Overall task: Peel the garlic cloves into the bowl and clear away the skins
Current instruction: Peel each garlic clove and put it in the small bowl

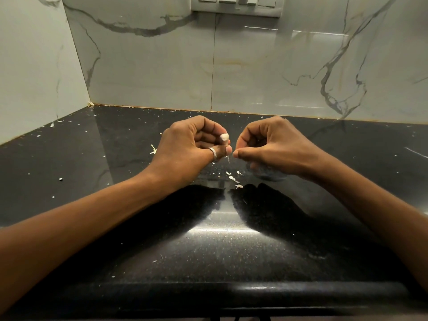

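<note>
Black speckled counter lies under both hands. The left hand pinches a pale garlic clove at its curled fingertips, held above the counter. The right hand is just beside it, fingers curled; whether it pinches anything cannot be told. Skin flakes lie on the counter below.

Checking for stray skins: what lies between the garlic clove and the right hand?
Head view: bare air between garlic clove and right hand; skin flakes lie on the counter beneath.
</note>
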Demonstrator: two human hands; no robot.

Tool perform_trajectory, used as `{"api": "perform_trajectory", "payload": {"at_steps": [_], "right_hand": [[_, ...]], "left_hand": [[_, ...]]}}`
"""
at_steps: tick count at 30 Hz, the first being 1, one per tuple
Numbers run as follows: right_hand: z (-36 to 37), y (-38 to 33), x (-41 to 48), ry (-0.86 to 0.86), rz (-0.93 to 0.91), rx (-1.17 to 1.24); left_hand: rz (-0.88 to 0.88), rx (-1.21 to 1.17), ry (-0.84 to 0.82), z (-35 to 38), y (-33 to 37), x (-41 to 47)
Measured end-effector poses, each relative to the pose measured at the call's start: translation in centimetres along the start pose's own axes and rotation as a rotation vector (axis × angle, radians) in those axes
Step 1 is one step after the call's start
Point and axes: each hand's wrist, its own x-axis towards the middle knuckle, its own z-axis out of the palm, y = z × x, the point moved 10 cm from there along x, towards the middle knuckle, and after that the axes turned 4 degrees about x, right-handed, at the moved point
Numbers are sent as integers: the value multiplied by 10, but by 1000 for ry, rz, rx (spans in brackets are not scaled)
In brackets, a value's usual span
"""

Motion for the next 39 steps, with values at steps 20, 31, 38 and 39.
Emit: {"api": "perform_trajectory", "payload": {"at_steps": [20, 31, 38, 39], "right_hand": [[19, -5, -5, -150, 45, 443], [31, -10, -8, -117, -26, 401], [33, -8, -7, -56, -33, 443], [32, -8, -7, -43, -33, 442]], "left_hand": [[176, 314, 110, -10, 16, -3], [168, 397, 140, -15, 14, -6], [166, 373, 155, -16, 14, -6], [166, 371, 158, -16, 15, -7]]}}
